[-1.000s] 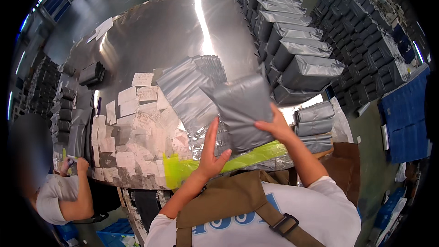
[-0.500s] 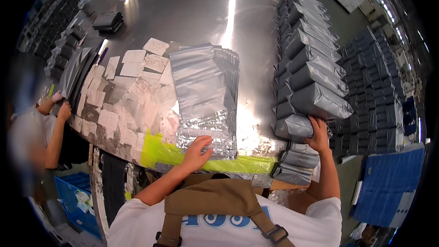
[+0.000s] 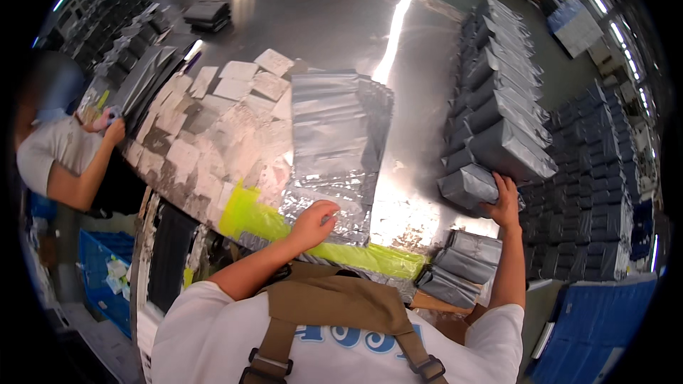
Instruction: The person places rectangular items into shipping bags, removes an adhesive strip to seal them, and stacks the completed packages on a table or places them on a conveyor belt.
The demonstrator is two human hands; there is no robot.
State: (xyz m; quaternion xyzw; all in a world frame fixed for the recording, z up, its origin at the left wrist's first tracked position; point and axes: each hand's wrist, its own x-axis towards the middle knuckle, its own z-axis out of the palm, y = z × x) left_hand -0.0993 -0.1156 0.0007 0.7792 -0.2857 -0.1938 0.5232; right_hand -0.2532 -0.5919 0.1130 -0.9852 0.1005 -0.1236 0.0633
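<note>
A stack of flat silver-grey plastic mailing bags (image 3: 327, 124) lies fanned out in front of me, its near ends clear and shiny. Over those near ends is my left hand (image 3: 313, 225), fingers loosely bent and thumb a little apart, with nothing visible in it. On the right, my right hand (image 3: 505, 203) grips the near end of a filled grey package (image 3: 469, 186), thumb and fingers spread around it. This package sits at the front of a long row of similar grey packages (image 3: 506, 144) standing against one another.
Folded grey bags (image 3: 466, 259) lie by the table's near right corner. Yellow-green tape (image 3: 249, 211) runs along the front edge. White paper patches (image 3: 231, 89) cover the table's left part. A co-worker (image 3: 67, 153) works at far left. Stacked grey packages (image 3: 587, 192) stand beyond the right edge.
The whole view has shifted and turned slightly. My right hand stays on the front package, now angled differently against the row. My left fingers have curled in a little over the bags.
</note>
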